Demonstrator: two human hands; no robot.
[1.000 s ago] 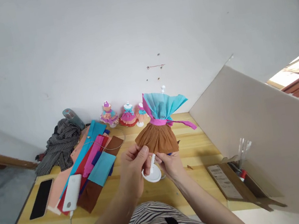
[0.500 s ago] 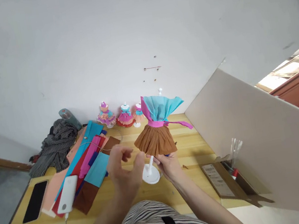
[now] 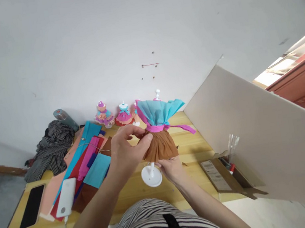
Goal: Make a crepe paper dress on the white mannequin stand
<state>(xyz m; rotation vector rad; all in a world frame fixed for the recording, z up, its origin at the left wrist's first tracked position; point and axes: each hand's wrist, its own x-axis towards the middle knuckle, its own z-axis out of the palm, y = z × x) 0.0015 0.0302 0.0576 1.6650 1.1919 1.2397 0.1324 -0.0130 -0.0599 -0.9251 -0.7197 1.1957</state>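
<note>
A small white display stand carries a crepe-paper dress with a pleated brown skirt, a pink waistband whose loose end sticks out right, and a flared turquoise top piece edged pink on the left. My left hand has its thumb and fingertips closed on the skirt's upper left side, just below the waistband. Under the hem, my right hand is closed around the lower part of the dress stand; the skirt covers some of its fingers.
Several small finished dresses line the wall. Left are coloured paper sheets, a white power bank with cable, a phone, striped cloth and a flask. Right stand a cardboard box and a tall panel.
My left hand has moved up and right from beside the skirt onto its upper left side. My right hand stays under the hem. The view has shifted slightly.
</note>
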